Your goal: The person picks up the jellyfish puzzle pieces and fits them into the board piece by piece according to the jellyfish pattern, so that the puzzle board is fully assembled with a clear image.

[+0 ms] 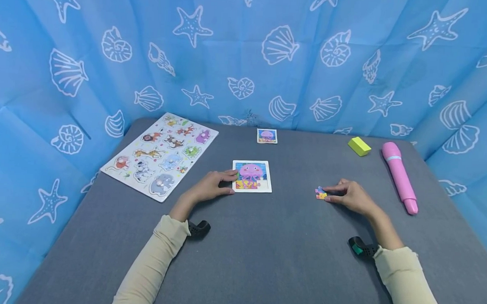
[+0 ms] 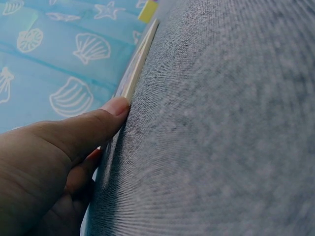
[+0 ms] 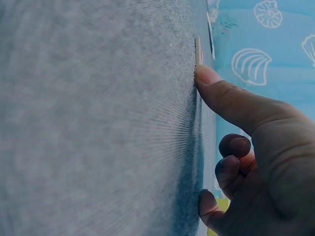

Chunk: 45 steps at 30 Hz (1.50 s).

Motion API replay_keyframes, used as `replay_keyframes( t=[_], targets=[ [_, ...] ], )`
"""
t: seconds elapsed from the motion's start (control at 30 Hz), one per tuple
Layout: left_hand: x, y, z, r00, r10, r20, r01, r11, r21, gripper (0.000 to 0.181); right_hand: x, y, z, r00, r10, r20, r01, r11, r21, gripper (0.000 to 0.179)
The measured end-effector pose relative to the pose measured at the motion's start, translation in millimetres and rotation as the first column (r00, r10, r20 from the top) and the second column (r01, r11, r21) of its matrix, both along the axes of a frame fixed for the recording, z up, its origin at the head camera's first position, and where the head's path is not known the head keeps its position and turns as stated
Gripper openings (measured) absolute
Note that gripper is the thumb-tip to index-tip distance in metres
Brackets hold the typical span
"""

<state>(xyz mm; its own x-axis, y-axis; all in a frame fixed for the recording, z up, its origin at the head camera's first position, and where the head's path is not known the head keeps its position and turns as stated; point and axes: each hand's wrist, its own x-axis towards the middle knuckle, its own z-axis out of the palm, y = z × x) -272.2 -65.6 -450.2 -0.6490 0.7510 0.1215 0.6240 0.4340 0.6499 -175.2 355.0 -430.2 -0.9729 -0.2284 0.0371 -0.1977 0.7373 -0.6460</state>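
Note:
In the head view, a small square jigsaw puzzle [image 1: 250, 172] with a white frame and a pink jellyfish lies on the grey table. A blank patch shows at its lower right corner. My left hand [image 1: 209, 186] holds the puzzle by its left side, thumb near the front corner and fingers on the left border. The left wrist view shows that thumb [image 2: 117, 105] against the board's edge. To the right, my right hand [image 1: 353, 197] pinches a small blue, yellow and orange puzzle piece [image 1: 320, 193] between thumb and finger, low at the table surface.
An animal peg board [image 1: 178, 142] lies at the left. Behind the puzzle is a small jellyfish picture card [image 1: 267, 136]. A yellow-green block [image 1: 359, 146] and a pink microphone-shaped toy [image 1: 399, 177] lie at the right. A blue curtain [image 1: 239, 56] hangs behind the table [image 1: 263, 261].

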Motion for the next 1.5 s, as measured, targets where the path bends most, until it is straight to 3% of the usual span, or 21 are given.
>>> replay_keyframes(
  t=[0.33,0.6,0.83,1.1,1.5],
  targets=[
    [0.6,-1.0,-1.3,1.000,0.000,0.006,0.000,1.000,-0.005,0.051,-15.6,-20.2,4.1,1.000,0.020,0.019,-0.021,1.000,0.007,0.031],
    [-1.0,0.0,-2.5,1.000,-0.002,0.004,0.002,1.000,-0.017,0.051,-42.3,-70.3,8.4,0.998,0.062,-0.004,-0.062,0.997,0.035,0.030],
    [-1.2,1.9,-3.3,1.000,-0.004,0.005,0.004,1.000,-0.030,0.053,-56.4,-110.2,8.9,0.992,0.127,-0.023,-0.127,0.992,0.016,0.029],
    [-1.9,1.3,-1.5,1.000,-0.005,0.018,0.006,1.000,-0.019,0.052,-63.5,-136.2,7.0,0.988,0.152,-0.008,-0.151,0.987,0.044,0.030],
    [-4.0,-0.8,-0.5,1.000,0.002,0.013,-0.002,1.000,-0.022,0.051,-66.9,-143.8,4.3,0.991,0.131,0.016,-0.132,0.987,0.092,0.031]
  ],
)
